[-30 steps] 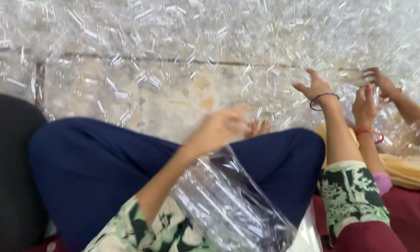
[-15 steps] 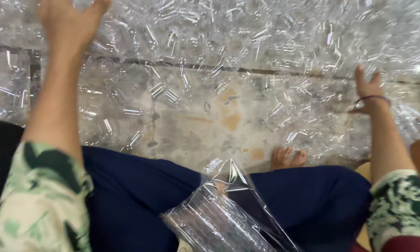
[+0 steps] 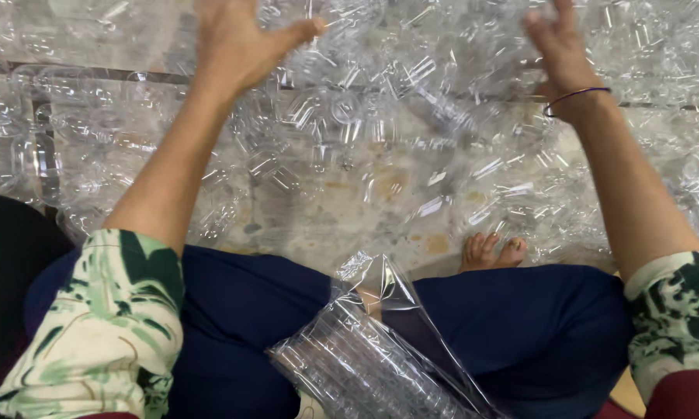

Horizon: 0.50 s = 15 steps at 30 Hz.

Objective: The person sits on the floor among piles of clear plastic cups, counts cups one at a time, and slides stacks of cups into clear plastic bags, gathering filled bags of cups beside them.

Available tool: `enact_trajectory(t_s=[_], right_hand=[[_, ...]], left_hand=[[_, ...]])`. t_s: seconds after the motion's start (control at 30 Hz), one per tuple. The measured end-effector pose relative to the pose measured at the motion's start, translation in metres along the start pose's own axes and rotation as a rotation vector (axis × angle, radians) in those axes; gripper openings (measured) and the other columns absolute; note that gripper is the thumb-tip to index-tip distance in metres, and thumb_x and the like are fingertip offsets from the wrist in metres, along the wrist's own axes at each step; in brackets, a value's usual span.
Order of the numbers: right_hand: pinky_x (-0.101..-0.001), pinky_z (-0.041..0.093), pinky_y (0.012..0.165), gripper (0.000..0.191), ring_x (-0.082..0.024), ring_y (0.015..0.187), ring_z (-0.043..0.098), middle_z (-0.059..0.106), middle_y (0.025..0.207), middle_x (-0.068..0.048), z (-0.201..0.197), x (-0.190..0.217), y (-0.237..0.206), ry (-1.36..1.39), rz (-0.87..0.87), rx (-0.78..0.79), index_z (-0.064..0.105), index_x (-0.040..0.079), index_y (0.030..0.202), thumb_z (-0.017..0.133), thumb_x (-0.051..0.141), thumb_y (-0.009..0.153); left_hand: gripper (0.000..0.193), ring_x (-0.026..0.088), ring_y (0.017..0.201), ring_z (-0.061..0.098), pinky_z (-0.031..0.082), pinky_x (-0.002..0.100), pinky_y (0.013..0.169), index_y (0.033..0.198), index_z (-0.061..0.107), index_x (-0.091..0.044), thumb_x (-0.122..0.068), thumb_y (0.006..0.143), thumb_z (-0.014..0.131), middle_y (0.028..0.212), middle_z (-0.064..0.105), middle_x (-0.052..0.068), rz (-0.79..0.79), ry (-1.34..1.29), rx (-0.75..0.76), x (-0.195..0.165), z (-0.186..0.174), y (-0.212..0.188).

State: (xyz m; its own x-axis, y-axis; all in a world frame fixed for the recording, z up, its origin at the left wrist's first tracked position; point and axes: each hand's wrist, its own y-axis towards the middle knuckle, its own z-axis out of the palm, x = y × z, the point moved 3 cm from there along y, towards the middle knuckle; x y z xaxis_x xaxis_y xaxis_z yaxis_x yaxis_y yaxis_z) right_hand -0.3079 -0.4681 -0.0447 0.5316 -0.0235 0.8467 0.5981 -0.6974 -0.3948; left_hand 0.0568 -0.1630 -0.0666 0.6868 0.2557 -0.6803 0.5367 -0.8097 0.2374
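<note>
Head view. The left hand (image 3: 241, 43) is stretched forward over a heap of clear plastic cups (image 3: 365, 132) spread across the floor (image 3: 326, 225). Its grip is open, fingers and thumb spread, and nothing is seen held in it; the palm sits over or on the cups, contact cannot be told. The right hand (image 3: 559, 50) is likewise extended, level with the left and well apart from it, grip open with fingers splayed, a dark thin band (image 3: 574, 97) around the wrist. Cups lie under and all around both hands, most thickly beyond and between them.

Nearer the body than either hand, a clear plastic bag (image 3: 380, 349) holding stacked cups rests on the lap, across dark blue trousers (image 3: 248, 318). A bare foot (image 3: 493, 250) shows at the edge of the trousers, below and inside the right forearm, close to the nearest cups. Both sleeves (image 3: 109, 326) are patterned green and white.
</note>
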Motion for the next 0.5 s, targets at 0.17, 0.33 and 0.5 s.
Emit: enact_trajectory(t_s=[0.17,0.33,0.5], right_hand=[[-0.0726,0.041,0.098,0.080,-0.044,0.153,0.026,0.019,0.172,-0.015,0.074,0.017,-0.021,-0.038,-0.044,0.211,0.027,0.032,0.163,0.065,0.053,0.096],[-0.0581,0.041,0.106,0.088,-0.035,0.149,0.035,0.030,0.169,-0.014,0.110,0.031,-0.064,-0.244,0.031,0.326,0.023,0.033,0.166,0.061,0.057,0.091],[-0.0458,0.045,0.110,0.097,-0.034,0.144,0.045,0.026,0.168,-0.018,0.118,0.064,-0.122,-0.252,-0.103,0.414,0.020,0.021,0.163,0.065,0.060,0.086]], left_hand=[[0.098,0.041,0.137,0.052,0.041,0.053,0.115,0.154,0.050,-0.017,-0.075,0.081,0.080,0.143,0.057,0.027,-0.019,-0.270,0.201,-0.037,0.037,-0.024],[0.096,0.051,0.147,0.030,0.031,0.061,0.114,0.158,0.047,-0.032,-0.073,0.077,0.078,0.155,0.037,0.032,-0.116,-0.255,0.470,-0.079,0.045,-0.067],[0.098,0.047,0.144,0.037,0.037,0.055,0.115,0.154,0.049,-0.033,-0.066,0.067,0.081,0.158,0.032,0.029,-0.065,-0.244,0.498,-0.107,0.014,-0.095]])
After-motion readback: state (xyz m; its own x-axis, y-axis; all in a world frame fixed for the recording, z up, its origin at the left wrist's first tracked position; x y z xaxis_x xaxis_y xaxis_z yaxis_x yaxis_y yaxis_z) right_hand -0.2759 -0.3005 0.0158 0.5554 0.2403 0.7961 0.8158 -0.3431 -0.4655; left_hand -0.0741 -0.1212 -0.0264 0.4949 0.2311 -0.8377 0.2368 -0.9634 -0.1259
